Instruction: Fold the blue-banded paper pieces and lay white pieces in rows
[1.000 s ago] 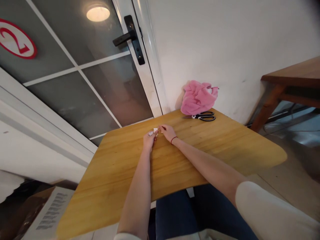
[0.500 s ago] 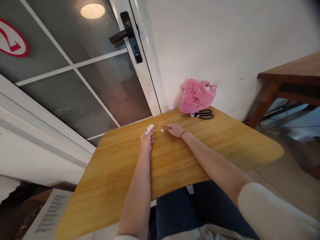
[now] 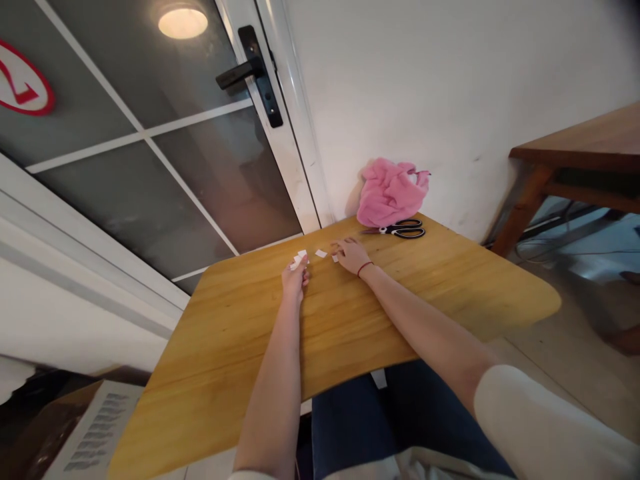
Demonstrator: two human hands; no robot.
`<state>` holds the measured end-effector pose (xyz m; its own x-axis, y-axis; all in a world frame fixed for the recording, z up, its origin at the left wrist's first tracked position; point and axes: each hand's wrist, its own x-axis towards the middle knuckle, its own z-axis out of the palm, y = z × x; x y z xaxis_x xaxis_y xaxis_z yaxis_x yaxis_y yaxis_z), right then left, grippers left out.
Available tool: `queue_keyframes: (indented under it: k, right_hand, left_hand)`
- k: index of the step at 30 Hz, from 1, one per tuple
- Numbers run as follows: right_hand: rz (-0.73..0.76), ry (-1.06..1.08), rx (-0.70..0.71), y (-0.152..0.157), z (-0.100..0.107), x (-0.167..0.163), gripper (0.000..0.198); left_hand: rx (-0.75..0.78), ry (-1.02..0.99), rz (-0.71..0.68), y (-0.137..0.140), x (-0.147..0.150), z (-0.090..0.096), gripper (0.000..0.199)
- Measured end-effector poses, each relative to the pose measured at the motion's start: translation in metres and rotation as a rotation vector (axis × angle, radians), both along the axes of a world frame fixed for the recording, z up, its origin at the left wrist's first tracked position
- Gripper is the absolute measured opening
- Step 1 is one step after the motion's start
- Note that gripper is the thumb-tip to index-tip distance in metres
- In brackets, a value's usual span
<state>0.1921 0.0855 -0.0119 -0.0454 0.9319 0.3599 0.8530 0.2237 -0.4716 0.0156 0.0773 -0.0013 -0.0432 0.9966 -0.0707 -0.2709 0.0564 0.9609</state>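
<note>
In the head view my left hand [image 3: 295, 275] is closed around several small white paper pieces [image 3: 299, 258], fanned out between thumb and fingers. Palm down on the wooden table [image 3: 240, 347], my right hand [image 3: 353, 257] has its fingers stretched forward and apart. A small white piece of paper [image 3: 335, 259] lies at its fingertips, partly covered by them. Between both hands another white paper rectangle [image 3: 321, 253] rests flat on the tabletop.
Black-handled scissors [image 3: 407, 230] lie near the far edge, beside a bunched pink cloth [image 3: 393, 193] against the wall. A door with a black handle [image 3: 260, 77] stands behind the table. At right is a brown wooden table [image 3: 580, 143]; a cardboard box [image 3: 95, 427] sits lower left.
My right hand has slid slightly to the right, and its fingers have spread. One white paper rectangle now shows uncovered between the hands. My left hand keeps its hold.
</note>
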Motion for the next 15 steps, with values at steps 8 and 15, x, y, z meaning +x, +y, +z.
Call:
queue_keyframes:
  k: [8,15]
  right_hand:
    - [-0.035,-0.045,-0.061,0.016,-0.009,0.002,0.047]
    - [0.082,-0.086,-0.018,0.017,-0.008,-0.002,0.058]
  left_hand:
    - [0.008,-0.023,-0.014,-0.004,0.003,0.002,0.043]
    - [0.017,-0.011,-0.024,-0.002,0.004,-0.002,0.045]
